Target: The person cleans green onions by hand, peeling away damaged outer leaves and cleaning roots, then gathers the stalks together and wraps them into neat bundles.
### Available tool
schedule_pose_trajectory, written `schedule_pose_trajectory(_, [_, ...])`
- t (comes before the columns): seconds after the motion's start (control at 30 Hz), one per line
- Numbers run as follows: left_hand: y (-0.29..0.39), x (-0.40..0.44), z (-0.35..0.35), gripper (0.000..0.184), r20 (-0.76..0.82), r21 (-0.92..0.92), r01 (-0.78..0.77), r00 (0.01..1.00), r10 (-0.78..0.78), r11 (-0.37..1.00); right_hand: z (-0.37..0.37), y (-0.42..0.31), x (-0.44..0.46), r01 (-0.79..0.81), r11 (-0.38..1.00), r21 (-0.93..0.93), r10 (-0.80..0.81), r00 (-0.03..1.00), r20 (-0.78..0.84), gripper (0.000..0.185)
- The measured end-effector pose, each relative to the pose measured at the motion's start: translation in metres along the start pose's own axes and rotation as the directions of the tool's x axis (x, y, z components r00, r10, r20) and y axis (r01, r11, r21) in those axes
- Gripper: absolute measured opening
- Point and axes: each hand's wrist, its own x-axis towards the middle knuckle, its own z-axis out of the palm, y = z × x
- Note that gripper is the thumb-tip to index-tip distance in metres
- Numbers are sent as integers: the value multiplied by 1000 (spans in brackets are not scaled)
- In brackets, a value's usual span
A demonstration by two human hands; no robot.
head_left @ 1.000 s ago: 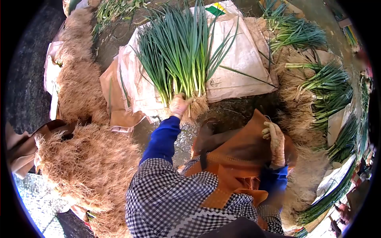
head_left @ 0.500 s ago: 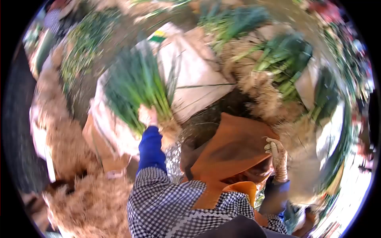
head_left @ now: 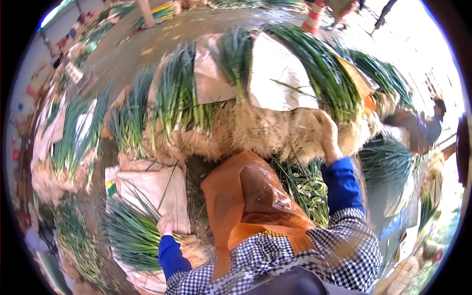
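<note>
At the lower left, my left hand (head_left: pixel 166 223) closes around the stems of a bunch of green onions (head_left: pixel 132 231), which lies on a pale sack (head_left: pixel 169 196) with its roots towards me. My right hand (head_left: pixel 328 135) reaches forward to the right, its fingers bent over the pale, shaggy roots (head_left: pixel 300 130) of a long row of green onions. Fingertips there are partly lost among the roots. Just beyond that hand, dark green leaves of a large bunch (head_left: pixel 319 73) fan away from me. Between my arms spreads my orange-brown apron (head_left: pixel 255 189).
More green onion bunches (head_left: pixel 73 137) stand on the left. Cut stalks (head_left: pixel 307 191) lie right of the apron. Another bunch (head_left: pixel 386 162) rests farther right, near a bending person (head_left: pixel 418 128). A red-and-white post (head_left: pixel 313 17) stands behind the row on wet floor (head_left: pixel 196 22).
My view has swung to the right, so the left-hand bunch now appears lower left. My right hand has gone from beside the apron forward to the row's roots. My left hand stays at its bunch.
</note>
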Motion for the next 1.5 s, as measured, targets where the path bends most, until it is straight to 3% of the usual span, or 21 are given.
schedule_pose_trajectory(0.1, [94,5,-52,33,-428,-157,-430,841,331,889,-36,35,40,161,845,-510,-318,918,-238,35])
schedule_pose_trajectory(0.13, [144,-12,-81,32,-465,-201,-525,794,391,827,-56,53,47,-14,745,-666,-159,967,-199,43])
schedule_pose_trajectory(0.27, [253,-1,-73,26,-479,-498,-674,738,476,545,-89,91,66,-70,780,-621,207,967,151,37])
schedule_pose_trajectory(0.37, [377,-71,-109,23,-499,-422,-800,598,627,426,-79,88,66,-248,926,-283,285,954,95,22])
schedule_pose_trajectory(0.4, [409,-86,-109,22,-504,-434,-828,549,666,354,-78,74,64,-139,866,-480,175,984,30,19])
schedule_pose_trajectory(0.47, [462,-109,-96,29,-356,-737,-654,590,725,170,-83,37,35,-390,921,-8,388,912,135,17])
schedule_pose_trajectory(0.53, [510,-138,-63,39,-142,-989,-125,613,777,-82,-66,17,-2,-516,855,51,481,826,293,16])
schedule_pose_trajectory(0.6, [527,-147,-12,42,119,-993,53,543,831,108,-32,24,-56,-644,516,564,426,765,483,23])
schedule_pose_trajectory(0.67, [531,-155,31,37,138,-975,-57,598,789,214,1,31,-92,-678,298,672,401,727,557,27])
schedule_pose_trajectory(0.73, [527,-156,43,28,359,-927,162,646,673,339,-5,23,-87,-700,360,617,442,710,548,20])
schedule_pose_trajectory(0.83, [520,-147,55,25,232,-972,140,719,656,190,37,36,-103,-578,191,793,506,750,425,24])
schedule_pose_trajectory(0.87, [519,-143,56,28,339,-925,369,701,627,88,55,46,-111,-567,231,790,585,730,353,24])
schedule_pose_trajectory(1.0, [513,-143,66,28,396,-884,467,780,484,-30,39,34,-133,-547,677,492,599,799,64,32])
schedule_pose_trajectory(1.07, [505,-132,71,31,416,-873,488,758,503,-13,37,77,-163,-382,920,-86,386,922,35,30])
schedule_pose_trajectory(1.13, [511,-129,47,38,279,-922,383,755,594,-54,23,104,-201,-192,901,-390,305,918,254,25])
schedule_pose_trajectory(1.2, [517,-133,21,42,274,-911,410,682,678,-45,10,147,-232,135,841,-525,358,589,725,35])
schedule_pose_trajectory(1.23, [517,-136,14,40,353,-795,601,576,737,-89,-16,153,-230,336,848,-410,58,710,702,44])
schedule_pose_trajectory(1.3, [516,-145,-1,37,375,-535,841,319,870,-78,-32,125,-184,-155,930,-334,359,578,733,56])
schedule_pose_trajectory(1.37, [510,-146,12,37,318,-350,937,129,939,-10,-43,76,-128,-617,769,168,355,630,690,68])
schedule_pose_trajectory(1.47, [509,-153,18,31,233,-259,957,-68,970,129,-20,31,-79,-660,-26,751,-20,751,660,51])
schedule_pose_trajectory(1.5, [505,-160,15,33,432,-471,874,111,895,119,-6,26,-74,-511,224,830,7,852,523,43])
